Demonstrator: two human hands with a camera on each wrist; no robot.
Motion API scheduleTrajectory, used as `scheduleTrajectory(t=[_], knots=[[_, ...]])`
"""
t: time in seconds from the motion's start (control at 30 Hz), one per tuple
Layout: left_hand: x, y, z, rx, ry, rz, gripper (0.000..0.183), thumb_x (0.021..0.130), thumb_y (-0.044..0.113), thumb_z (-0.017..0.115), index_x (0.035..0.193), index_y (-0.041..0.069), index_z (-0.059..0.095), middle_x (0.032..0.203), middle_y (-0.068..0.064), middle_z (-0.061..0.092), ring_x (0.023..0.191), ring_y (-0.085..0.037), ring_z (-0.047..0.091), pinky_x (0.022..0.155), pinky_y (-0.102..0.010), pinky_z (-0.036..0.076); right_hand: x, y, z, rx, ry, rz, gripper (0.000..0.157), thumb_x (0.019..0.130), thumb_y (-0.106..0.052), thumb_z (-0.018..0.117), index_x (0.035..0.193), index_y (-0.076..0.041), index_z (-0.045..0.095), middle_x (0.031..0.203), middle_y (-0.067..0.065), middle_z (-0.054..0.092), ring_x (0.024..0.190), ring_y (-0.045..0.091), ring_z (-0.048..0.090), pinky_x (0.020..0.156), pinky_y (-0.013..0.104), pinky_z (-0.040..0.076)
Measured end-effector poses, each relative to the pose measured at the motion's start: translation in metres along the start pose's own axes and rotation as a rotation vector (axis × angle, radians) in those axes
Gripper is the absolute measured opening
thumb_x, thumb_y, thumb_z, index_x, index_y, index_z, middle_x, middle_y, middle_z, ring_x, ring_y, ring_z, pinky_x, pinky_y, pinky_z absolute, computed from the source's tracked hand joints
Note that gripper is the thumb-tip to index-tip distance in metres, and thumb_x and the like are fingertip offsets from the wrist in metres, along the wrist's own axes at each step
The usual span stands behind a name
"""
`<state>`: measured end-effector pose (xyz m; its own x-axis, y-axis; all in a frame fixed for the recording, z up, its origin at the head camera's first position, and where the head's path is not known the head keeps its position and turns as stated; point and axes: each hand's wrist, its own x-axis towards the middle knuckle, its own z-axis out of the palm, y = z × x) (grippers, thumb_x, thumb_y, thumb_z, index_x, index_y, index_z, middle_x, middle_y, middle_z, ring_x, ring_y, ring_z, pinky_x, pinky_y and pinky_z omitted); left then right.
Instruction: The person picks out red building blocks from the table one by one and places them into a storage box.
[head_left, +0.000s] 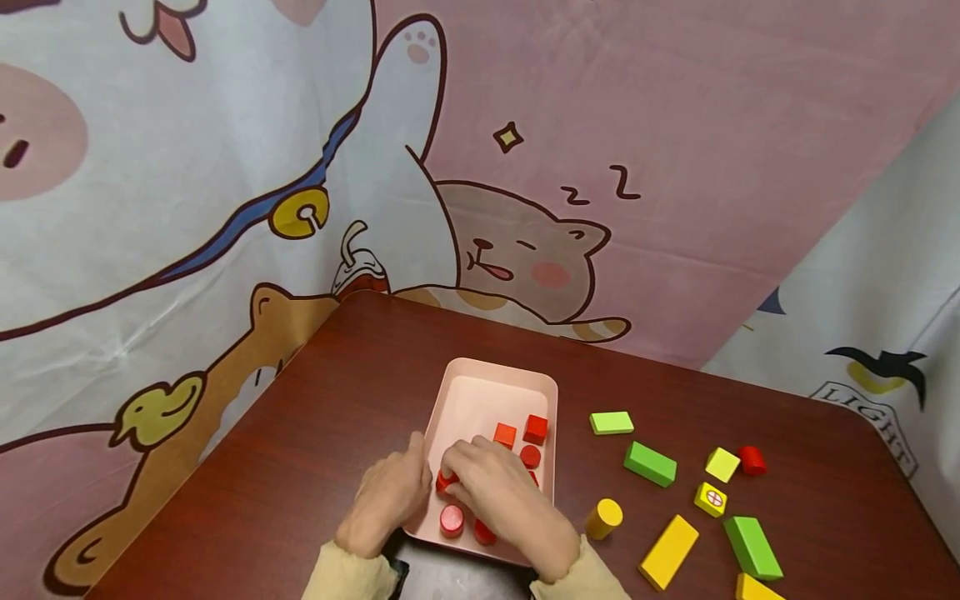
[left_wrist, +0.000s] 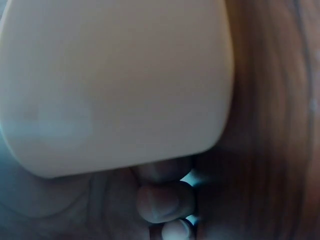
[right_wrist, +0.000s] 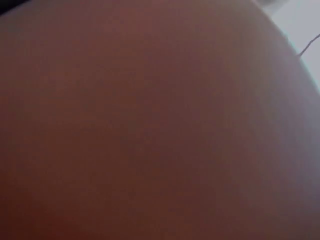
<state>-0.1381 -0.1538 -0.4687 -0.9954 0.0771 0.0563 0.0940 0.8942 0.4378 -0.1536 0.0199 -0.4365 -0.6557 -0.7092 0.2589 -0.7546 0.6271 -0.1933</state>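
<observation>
A pink tray (head_left: 480, 392) lies near the front of the table, holding several red blocks. My left hand (head_left: 386, 496) grips the tray's left side, its thumb along the rim. In the left wrist view, the tray's pale wall (left_wrist: 120, 90) fills the upper part, with curled fingers (left_wrist: 165, 202) below it. Over the tray, my right hand (head_left: 498, 492) bends down and pinches a red block (head_left: 444, 482), partly hidden by the fingers. A red cylinder (head_left: 452, 520) stands in front of it, and a red cube (head_left: 536, 429) sits farther back. Blurred skin fills most of the right wrist view.
Right of the tray lie a light green block (head_left: 612, 423), green blocks (head_left: 650, 464) (head_left: 753, 547), a yellow cylinder (head_left: 603, 518), a long yellow block (head_left: 669, 552), small yellow blocks (head_left: 722, 465) and a red cylinder (head_left: 752, 460). A cartoon-printed cloth (head_left: 675, 167) hangs behind the table.
</observation>
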Motion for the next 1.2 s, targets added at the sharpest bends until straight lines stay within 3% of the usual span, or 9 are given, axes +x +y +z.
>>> scheduleTrajectory(t=[0.37,0.73,1.0,1.2], knots=[[0.001,0.004,0.000,0.005,0.005,0.011,0.010,0.090,0.010,0.051,0.090,0.008,0.041,0.056,-0.010,0.049,0.046,-0.030,0.050,0.045,-0.045,0.037,0.000,0.000,0.012,-0.078,-0.023,-0.016,0.013,0.084,-0.023,0.075,0.085,-0.022,0.063,0.082,-0.012,0.058,0.075,0.011,0.051,0.067,0.024,0.042],[0.002,0.003,0.001,0.017,-0.022,-0.023,0.014,0.089,0.011,0.054,0.093,0.007,0.042,0.059,-0.010,0.051,0.050,-0.031,0.053,0.047,-0.047,0.039,-0.012,0.006,-0.014,-0.047,-0.032,0.002,0.005,0.086,-0.023,0.073,0.091,-0.023,0.073,0.096,-0.007,0.063,0.084,0.012,0.057,0.079,0.026,0.047],[0.002,0.001,0.001,0.012,-0.056,-0.048,0.010,0.092,0.012,0.050,0.095,0.008,0.041,0.061,-0.010,0.052,0.054,-0.031,0.056,0.050,-0.047,0.042,-0.034,0.014,-0.041,0.010,0.035,0.103,0.010,0.086,-0.026,0.073,0.094,-0.020,0.071,0.091,-0.008,0.063,0.081,0.011,0.058,0.071,0.031,0.050],[0.003,0.001,0.002,0.021,-0.053,-0.059,0.013,0.091,0.013,0.052,0.097,0.007,0.042,0.062,-0.013,0.054,0.055,-0.033,0.056,0.051,-0.049,0.042,-0.053,0.027,-0.064,0.018,0.044,0.285,0.015,0.084,-0.029,0.075,0.097,-0.023,0.070,0.094,-0.008,0.065,0.082,0.009,0.058,0.072,0.033,0.051]])
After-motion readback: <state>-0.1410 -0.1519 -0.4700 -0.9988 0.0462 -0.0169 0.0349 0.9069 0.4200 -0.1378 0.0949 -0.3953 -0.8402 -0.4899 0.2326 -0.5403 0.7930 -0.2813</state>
